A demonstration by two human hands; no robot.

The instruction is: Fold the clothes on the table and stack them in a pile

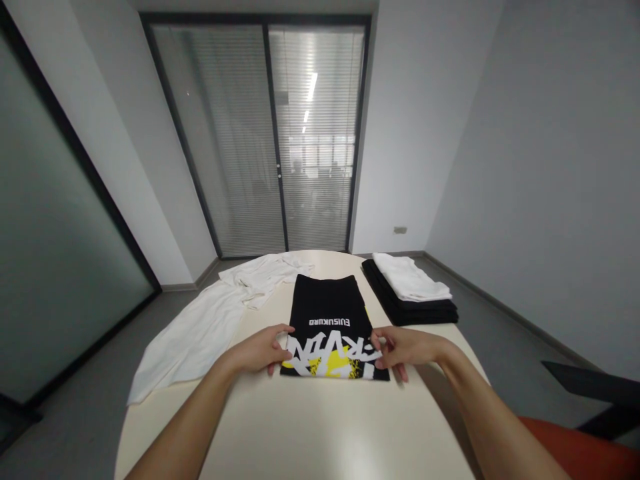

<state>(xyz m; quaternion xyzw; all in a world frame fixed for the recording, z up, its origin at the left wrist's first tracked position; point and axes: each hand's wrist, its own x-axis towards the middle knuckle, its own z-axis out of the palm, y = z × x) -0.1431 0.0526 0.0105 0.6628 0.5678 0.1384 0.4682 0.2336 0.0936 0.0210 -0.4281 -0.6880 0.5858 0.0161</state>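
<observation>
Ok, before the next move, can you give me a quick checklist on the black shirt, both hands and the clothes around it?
1. Black shirt folded and flat on the table: ok.
2. Left hand and right hand at opposite side edges of it, near the print: ok.
3. Firm grip by both hands: cannot tell.
4. White garment on the left folded: not ok, spread out loosely.
5. Folded stack on the right apart from the shirt: ok.
6. Shirt's underside smooth: cannot tell, hidden.
</observation>
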